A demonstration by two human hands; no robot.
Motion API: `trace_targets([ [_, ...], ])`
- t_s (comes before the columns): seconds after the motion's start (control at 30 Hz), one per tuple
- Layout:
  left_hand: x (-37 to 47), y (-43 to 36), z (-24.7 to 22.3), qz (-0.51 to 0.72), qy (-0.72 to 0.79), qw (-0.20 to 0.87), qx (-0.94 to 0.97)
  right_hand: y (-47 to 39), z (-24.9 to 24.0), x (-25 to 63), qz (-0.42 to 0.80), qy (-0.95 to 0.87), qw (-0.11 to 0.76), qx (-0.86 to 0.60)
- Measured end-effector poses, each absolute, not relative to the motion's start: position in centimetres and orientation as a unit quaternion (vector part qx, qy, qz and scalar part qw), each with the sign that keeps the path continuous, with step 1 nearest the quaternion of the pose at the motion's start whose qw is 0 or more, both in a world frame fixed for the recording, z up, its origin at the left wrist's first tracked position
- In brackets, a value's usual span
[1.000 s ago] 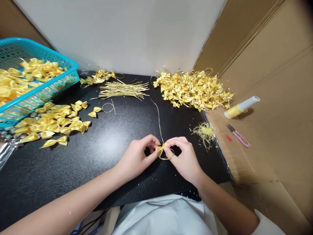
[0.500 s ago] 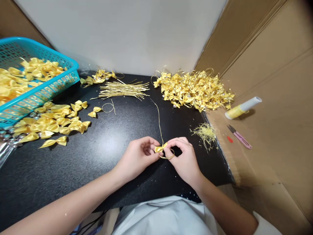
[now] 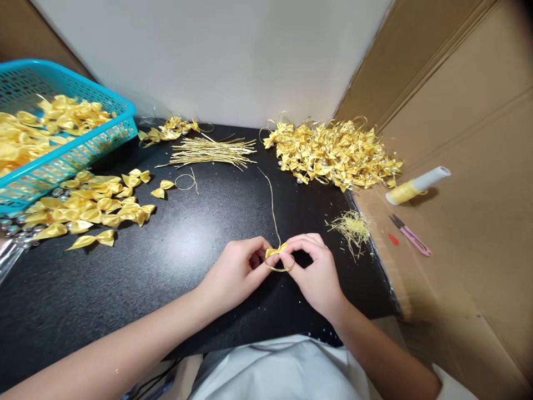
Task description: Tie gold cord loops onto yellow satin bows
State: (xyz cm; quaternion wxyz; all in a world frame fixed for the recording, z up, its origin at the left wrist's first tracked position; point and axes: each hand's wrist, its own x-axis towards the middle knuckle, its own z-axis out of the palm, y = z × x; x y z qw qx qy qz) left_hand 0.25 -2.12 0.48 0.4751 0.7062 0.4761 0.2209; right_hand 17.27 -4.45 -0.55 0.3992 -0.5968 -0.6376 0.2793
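Observation:
Between both hands is a small yellow ribbon bow (image 3: 275,251) near the front of the black table (image 3: 216,211). My left hand (image 3: 241,271) pinches its left side with thumb and fingers. On the other side my right hand (image 3: 312,265) pinches its right end. A gold cord loop (image 3: 280,270) hangs below the bow, in front of the fingertips. From behind the bow a thin yellow thread (image 3: 272,208) runs away across the table. The bow's middle is partly hidden by fingers.
Bows fill a blue basket (image 3: 70,155) at left, with loose bows (image 3: 104,203) before it. Gold cords (image 3: 214,151) lie at the back, beside a pile of looped bows (image 3: 333,153). Right are thread scraps (image 3: 352,226), pink-handled snips (image 3: 411,236) and a thread spool (image 3: 418,186).
The fingers of my left hand have closed in more on the bow. The gold loop has swung a little left and now hangs across both thumbs. The view has shifted slightly.

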Motion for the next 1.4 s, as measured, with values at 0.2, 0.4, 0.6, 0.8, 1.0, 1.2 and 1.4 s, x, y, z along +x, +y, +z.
trace_targets([
  [0.2, 0.3, -2.0, 0.3, 0.241, 0.460, 0.462, 0.719, -4.5, -0.5, 17.2, 0.280, -0.643, 0.401, -0.590],
  [0.4, 0.6, -1.8, -0.1, 0.254, 0.459, 0.482, 0.702, -4.5, -0.4, 17.3, 0.248, -0.652, 0.402, -0.593],
  [0.6, 0.5, -1.6, -0.6, 0.262, 0.481, 0.529, 0.648, -5.6, 0.3, 17.2, 0.091, -0.708, 0.454, -0.533],
  [0.8, 0.6, -2.0, -0.2, 0.265, 0.479, 0.489, 0.679, -5.2, 1.1, 16.5, 0.078, -0.726, 0.306, -0.610],
  [1.0, 0.8, -2.4, 0.3, 0.263, 0.466, 0.443, 0.719, -3.4, 1.3, 16.4, 0.247, -0.684, 0.277, -0.627],
  [1.2, 0.3, -1.6, -0.1, 0.301, 0.477, 0.521, 0.641, -3.0, 0.9, 16.8, 0.400, -0.628, 0.421, -0.518],
  [1.4, -0.3, -0.1, 0.0, 0.335, 0.495, 0.567, 0.567, -3.9, 1.3, 18.0, 0.481, -0.568, 0.533, -0.401],
])
